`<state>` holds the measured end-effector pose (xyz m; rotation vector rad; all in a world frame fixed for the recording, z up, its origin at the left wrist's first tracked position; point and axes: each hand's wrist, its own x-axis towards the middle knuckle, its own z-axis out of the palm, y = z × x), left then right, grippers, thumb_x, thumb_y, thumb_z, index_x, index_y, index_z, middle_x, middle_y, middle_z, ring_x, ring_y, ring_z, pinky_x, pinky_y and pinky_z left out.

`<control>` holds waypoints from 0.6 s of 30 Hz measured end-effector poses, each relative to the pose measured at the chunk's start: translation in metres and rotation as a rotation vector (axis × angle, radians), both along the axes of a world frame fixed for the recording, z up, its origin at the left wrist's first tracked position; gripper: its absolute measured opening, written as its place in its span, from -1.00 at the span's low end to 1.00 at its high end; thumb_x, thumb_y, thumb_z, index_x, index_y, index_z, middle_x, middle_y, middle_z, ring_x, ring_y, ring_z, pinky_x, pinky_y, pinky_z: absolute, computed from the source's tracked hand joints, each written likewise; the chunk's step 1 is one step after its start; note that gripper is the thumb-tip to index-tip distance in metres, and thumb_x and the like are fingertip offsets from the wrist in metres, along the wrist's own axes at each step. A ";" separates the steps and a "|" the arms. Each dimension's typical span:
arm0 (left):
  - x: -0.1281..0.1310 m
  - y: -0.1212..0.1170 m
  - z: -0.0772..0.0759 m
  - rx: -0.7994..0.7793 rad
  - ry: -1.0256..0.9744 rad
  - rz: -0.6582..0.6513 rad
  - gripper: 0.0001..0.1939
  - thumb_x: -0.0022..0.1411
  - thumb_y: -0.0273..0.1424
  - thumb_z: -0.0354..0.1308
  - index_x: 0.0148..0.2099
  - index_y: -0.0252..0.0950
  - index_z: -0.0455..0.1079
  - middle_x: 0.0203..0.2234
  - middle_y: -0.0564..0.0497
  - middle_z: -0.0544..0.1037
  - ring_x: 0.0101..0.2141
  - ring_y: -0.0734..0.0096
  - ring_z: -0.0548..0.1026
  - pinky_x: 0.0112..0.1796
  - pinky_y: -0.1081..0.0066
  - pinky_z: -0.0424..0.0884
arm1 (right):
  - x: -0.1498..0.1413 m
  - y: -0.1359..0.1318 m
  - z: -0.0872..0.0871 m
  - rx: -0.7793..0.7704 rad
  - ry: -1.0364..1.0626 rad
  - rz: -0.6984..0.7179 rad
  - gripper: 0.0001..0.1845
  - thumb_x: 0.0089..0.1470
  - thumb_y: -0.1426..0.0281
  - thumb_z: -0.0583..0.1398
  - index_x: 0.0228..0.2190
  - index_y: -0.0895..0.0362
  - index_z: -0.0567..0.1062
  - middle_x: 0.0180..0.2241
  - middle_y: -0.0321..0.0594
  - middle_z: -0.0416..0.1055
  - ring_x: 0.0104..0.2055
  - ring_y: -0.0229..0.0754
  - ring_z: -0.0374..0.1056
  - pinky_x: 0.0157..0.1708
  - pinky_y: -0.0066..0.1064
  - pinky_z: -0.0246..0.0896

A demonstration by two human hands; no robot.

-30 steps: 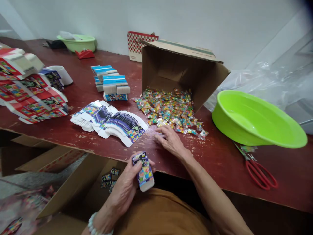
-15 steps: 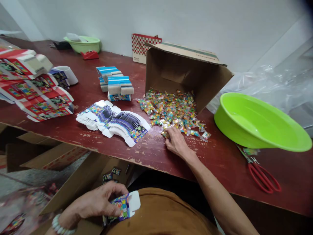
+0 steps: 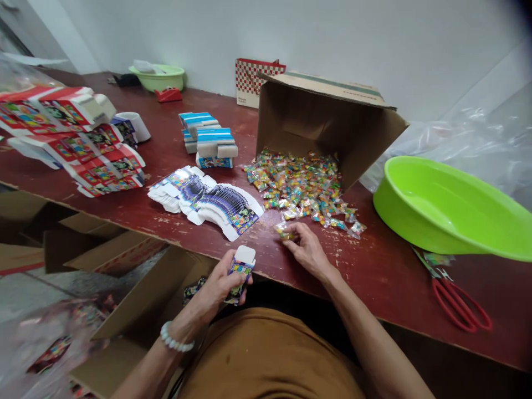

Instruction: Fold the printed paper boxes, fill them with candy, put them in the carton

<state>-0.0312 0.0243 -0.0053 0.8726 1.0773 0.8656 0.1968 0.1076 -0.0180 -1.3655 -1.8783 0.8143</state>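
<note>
The left hand [image 3: 222, 281] wraps a small purple box [image 3: 241, 270], its white flap [image 3: 245, 254] up; the right hand [image 3: 310, 252] pinches a candy packet [image 3: 284, 232] between thumb and fingertips. That packet could slip, since the wrapper looks slick and only the tips hold it, and too firm a squeeze might buckle the thin box. The box points to the left hand's one o'clock; the packet sits at the right hand's ten, over the table [image 3: 266, 255]. Farther out, the packet pile [image 3: 301, 188] lies at the right hand's twelve, flat cartons [image 3: 208, 202] near the left hand's twelve.
</note>
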 end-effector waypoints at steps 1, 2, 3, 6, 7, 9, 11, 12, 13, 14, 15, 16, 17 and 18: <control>0.002 0.001 0.001 0.013 0.028 -0.009 -0.71 0.11 -0.43 0.14 -0.10 -0.21 0.21 -0.47 0.15 0.49 -0.67 0.55 0.40 -0.61 0.53 0.25 | -0.003 -0.006 0.004 -0.018 0.114 0.045 -0.80 0.06 0.44 0.19 -0.20 0.09 0.40 -0.22 -0.22 0.42 -0.27 -0.18 0.33 -0.22 -0.35 0.23; 0.004 0.001 0.002 0.027 0.056 -0.018 -0.71 0.10 -0.44 0.14 -0.10 -0.21 0.21 -0.47 0.15 0.49 -0.67 0.55 0.40 -0.62 0.54 0.25 | -0.007 -0.012 0.009 -0.035 0.195 0.103 -0.75 0.07 0.44 0.19 -0.16 0.09 0.39 -0.21 -0.23 0.42 -0.28 -0.20 0.33 -0.24 -0.37 0.23; 0.005 0.001 0.003 0.042 0.085 -0.021 -0.71 0.09 -0.44 0.13 -0.10 -0.21 0.22 -0.48 0.15 0.48 -0.67 0.56 0.39 -0.61 0.54 0.26 | -0.010 -0.017 0.016 -0.048 0.225 0.171 -0.70 0.06 0.46 0.18 -0.12 0.07 0.37 -0.21 -0.25 0.42 -0.29 -0.22 0.32 -0.25 -0.39 0.22; 0.004 0.001 0.006 0.082 0.152 -0.042 -0.71 0.08 -0.45 0.13 -0.11 -0.20 0.27 -0.48 0.15 0.48 -0.66 0.54 0.38 -0.60 0.52 0.29 | -0.018 -0.027 0.037 -0.027 0.090 0.367 -0.68 0.03 0.54 0.18 -0.14 0.07 0.41 -0.30 -0.29 0.43 -0.33 -0.24 0.28 -0.30 -0.41 0.18; 0.003 0.001 0.007 0.097 0.168 -0.060 -0.71 0.07 -0.45 0.14 -0.11 -0.20 0.30 -0.48 0.14 0.49 -0.64 0.53 0.38 -0.59 0.52 0.29 | -0.020 -0.029 0.043 -0.015 0.032 0.427 -0.70 0.02 0.57 0.18 -0.18 0.08 0.43 -0.33 -0.29 0.43 -0.35 -0.23 0.28 -0.30 -0.41 0.18; 0.002 0.000 0.007 0.124 0.193 -0.095 -0.66 0.05 -0.45 0.17 -0.07 -0.19 0.36 -0.48 0.13 0.49 -0.62 0.51 0.38 -0.58 0.51 0.30 | -0.023 -0.029 0.053 -0.005 -0.035 0.540 -0.69 0.02 0.61 0.15 -0.20 0.07 0.44 -0.34 -0.29 0.44 -0.34 -0.23 0.29 -0.29 -0.40 0.18; 0.003 -0.001 0.007 0.139 0.193 -0.111 -0.59 0.04 -0.44 0.20 0.00 -0.19 0.39 -0.48 0.11 0.49 -0.61 0.48 0.38 -0.57 0.50 0.30 | -0.025 -0.027 0.059 -0.030 -0.022 0.614 -0.60 0.01 0.64 0.12 -0.13 0.05 0.44 -0.27 -0.27 0.46 -0.31 -0.22 0.33 -0.28 -0.40 0.21; 0.004 -0.001 0.007 0.140 0.177 -0.109 -0.57 0.05 -0.43 0.21 0.02 -0.19 0.38 -0.47 0.10 0.50 -0.59 0.48 0.38 -0.57 0.51 0.30 | -0.026 -0.026 0.061 -0.052 0.016 0.618 -0.56 0.02 0.65 0.12 -0.09 0.04 0.42 -0.21 -0.25 0.47 -0.28 -0.22 0.35 -0.27 -0.40 0.22; 0.005 0.000 0.008 0.136 0.149 -0.103 -0.58 0.07 -0.42 0.22 0.02 -0.20 0.37 -0.46 0.09 0.50 -0.58 0.48 0.39 -0.57 0.51 0.31 | -0.027 -0.025 0.062 -0.076 0.072 0.596 -0.55 0.03 0.63 0.12 -0.05 0.03 0.40 -0.16 -0.23 0.46 -0.24 -0.21 0.36 -0.26 -0.40 0.24; 0.007 0.000 0.009 0.127 0.111 -0.099 -0.61 0.10 -0.39 0.23 0.01 -0.21 0.36 -0.45 0.08 0.51 -0.58 0.48 0.39 -0.56 0.52 0.32 | -0.027 -0.023 0.061 -0.102 0.143 0.553 -0.56 0.06 0.59 0.13 -0.02 0.03 0.39 -0.11 -0.21 0.44 -0.21 -0.20 0.38 -0.26 -0.39 0.25; 0.008 0.001 0.010 0.116 0.066 -0.095 -0.64 0.12 -0.36 0.23 -0.01 -0.22 0.35 -0.45 0.08 0.51 -0.57 0.48 0.41 -0.55 0.52 0.33 | -0.027 -0.022 0.060 -0.129 0.220 0.499 -0.58 0.08 0.55 0.15 -0.01 0.04 0.38 -0.09 -0.20 0.43 -0.19 -0.20 0.39 -0.26 -0.39 0.26; 0.010 0.001 0.011 0.102 0.020 -0.086 -0.66 0.15 -0.31 0.23 -0.03 -0.23 0.34 -0.44 0.07 0.52 -0.56 0.48 0.42 -0.54 0.51 0.34 | -0.028 -0.020 0.057 -0.155 0.291 0.444 -0.61 0.10 0.51 0.17 -0.02 0.04 0.38 -0.10 -0.20 0.43 -0.19 -0.20 0.39 -0.26 -0.38 0.27; 0.011 0.002 0.011 0.087 -0.022 -0.070 -0.67 0.18 -0.24 0.22 -0.03 -0.23 0.34 -0.44 0.05 0.53 -0.56 0.47 0.43 -0.54 0.50 0.35 | -0.029 -0.019 0.054 -0.183 0.349 0.391 -0.64 0.09 0.48 0.19 -0.05 0.05 0.39 -0.14 -0.22 0.44 -0.21 -0.21 0.39 -0.26 -0.38 0.27; 0.012 0.002 0.011 0.071 -0.056 -0.053 -0.64 0.19 -0.17 0.20 -0.04 -0.24 0.35 -0.44 0.03 0.54 -0.57 0.46 0.43 -0.54 0.49 0.35 | -0.031 -0.018 0.050 -0.218 0.396 0.344 -0.66 0.06 0.46 0.23 -0.08 0.06 0.41 -0.17 -0.24 0.44 -0.23 -0.22 0.38 -0.26 -0.38 0.26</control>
